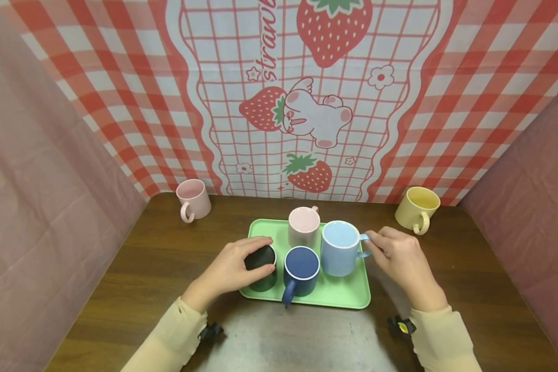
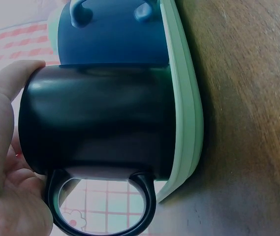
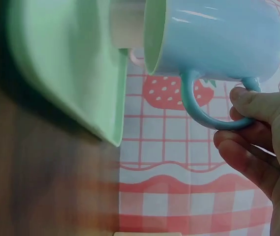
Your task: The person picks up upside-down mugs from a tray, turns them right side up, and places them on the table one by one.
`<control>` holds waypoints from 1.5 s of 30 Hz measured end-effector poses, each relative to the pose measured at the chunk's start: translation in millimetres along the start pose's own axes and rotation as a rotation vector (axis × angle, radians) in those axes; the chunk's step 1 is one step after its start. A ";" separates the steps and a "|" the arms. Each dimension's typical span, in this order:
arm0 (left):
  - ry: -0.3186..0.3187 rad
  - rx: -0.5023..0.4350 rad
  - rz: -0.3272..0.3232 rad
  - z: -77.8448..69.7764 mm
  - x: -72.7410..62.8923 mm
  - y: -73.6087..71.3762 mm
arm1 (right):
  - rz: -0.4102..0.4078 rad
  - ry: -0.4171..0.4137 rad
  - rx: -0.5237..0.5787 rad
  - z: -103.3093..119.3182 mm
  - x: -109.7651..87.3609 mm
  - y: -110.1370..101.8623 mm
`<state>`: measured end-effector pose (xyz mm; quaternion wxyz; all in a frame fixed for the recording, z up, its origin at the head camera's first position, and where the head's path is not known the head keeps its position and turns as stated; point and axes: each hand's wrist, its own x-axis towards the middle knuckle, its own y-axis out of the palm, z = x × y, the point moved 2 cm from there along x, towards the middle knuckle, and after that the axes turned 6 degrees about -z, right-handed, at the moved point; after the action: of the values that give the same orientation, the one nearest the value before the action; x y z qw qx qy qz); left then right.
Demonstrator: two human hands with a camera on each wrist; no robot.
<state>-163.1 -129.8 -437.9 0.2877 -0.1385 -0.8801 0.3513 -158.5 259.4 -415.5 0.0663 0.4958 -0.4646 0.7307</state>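
Note:
My left hand [image 1: 232, 266] holds the black mug [image 2: 100, 118] by its upper part, thumb and fingers spread around the rim. That mug stands upright at the left end of a green tray [image 1: 344, 298], its handle turned outward. My right hand [image 1: 400, 256] pinches the handle of a light blue mug [image 1: 339, 253] between thumb and fingers. In the right wrist view a gap shows between this mug's base and the tray [image 3: 71, 73]. Between the two hands, a navy blue mug [image 1: 302, 274] sits at the tray's front edge and a pale pink mug [image 1: 303, 227] behind it.
Another pink mug [image 1: 193, 199] stands at the table's back left corner, and a yellow mug [image 1: 417, 209] at the back right. A strawberry-print cloth [image 1: 316, 103] hangs along the back edge of the wooden table [image 1: 135, 279], with pink cloth on both sides.

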 end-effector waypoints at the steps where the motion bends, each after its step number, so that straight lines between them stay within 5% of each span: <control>1: 0.000 0.000 0.000 -0.1 0.1 0.1 | -0.004 0.003 -0.001 -0.7 1.5 0.4; 14: 0.002 0.000 0.003 -1.3 0.6 0.7 | -0.120 0.044 0.018 -11.5 21.4 -3.4; 25: 0.006 0.001 -0.006 -3.4 0.0 0.1 | -0.204 0.217 0.110 -4.9 35.4 3.6; 32: 0.003 -0.002 -0.004 -2.0 0.4 0.5 | -0.183 0.296 0.144 -0.9 32.3 18.0; 45: -0.003 -0.003 0.003 0.0 -0.7 -0.4 | -0.078 0.680 0.458 11.7 30.4 38.8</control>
<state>-162.6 -130.4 -437.9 0.2857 -0.1395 -0.8810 0.3505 -187.5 218.0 -414.5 0.1314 0.2453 -0.2225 0.9344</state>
